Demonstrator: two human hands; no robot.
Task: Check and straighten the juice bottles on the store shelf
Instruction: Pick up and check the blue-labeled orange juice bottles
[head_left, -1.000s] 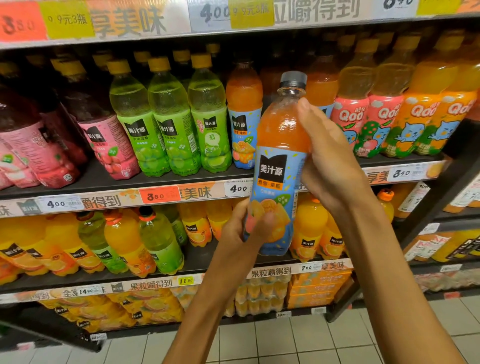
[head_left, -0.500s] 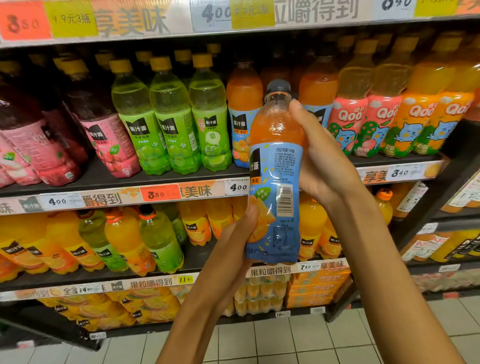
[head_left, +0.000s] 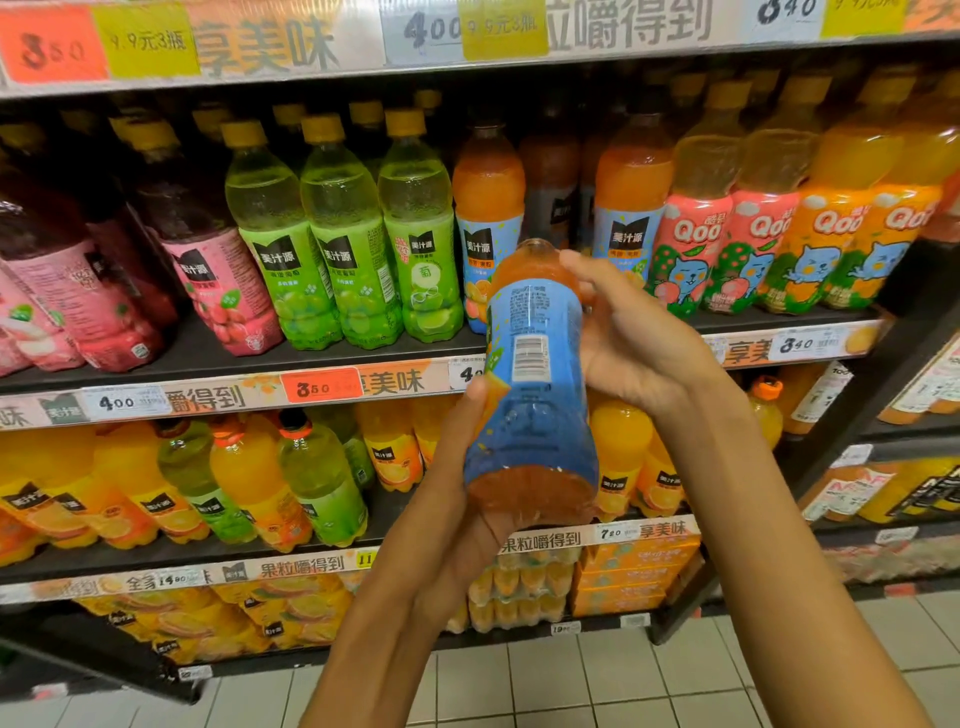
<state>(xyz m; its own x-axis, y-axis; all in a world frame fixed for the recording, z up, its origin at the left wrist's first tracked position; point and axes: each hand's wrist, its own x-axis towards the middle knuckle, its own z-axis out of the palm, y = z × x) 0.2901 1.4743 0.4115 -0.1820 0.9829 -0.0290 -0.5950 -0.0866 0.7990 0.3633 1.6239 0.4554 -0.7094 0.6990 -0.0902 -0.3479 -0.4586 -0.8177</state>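
A: Head view: where's the orange juice bottle (head_left: 530, 374)?

B: Off the shelf (head_left: 363, 358), tipped back, base toward the camera, barcode showing.

A: And the grip?

B: Left hand (head_left: 457, 499) cups the base, thumb on the label. Right hand (head_left: 631, 332) curls round the shoulder, beside the green bottles (head_left: 343, 239).

The orange juice bottle (head_left: 530, 384) has tipped away — base toward camera; barcode now up.

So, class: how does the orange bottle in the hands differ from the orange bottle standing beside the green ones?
The held bottle is tipped, base toward the camera; the shelf bottle stands upright. The held bottle shows its barcode side; the shelf bottle shows its front logo. Both hold orange juice under blue labels.
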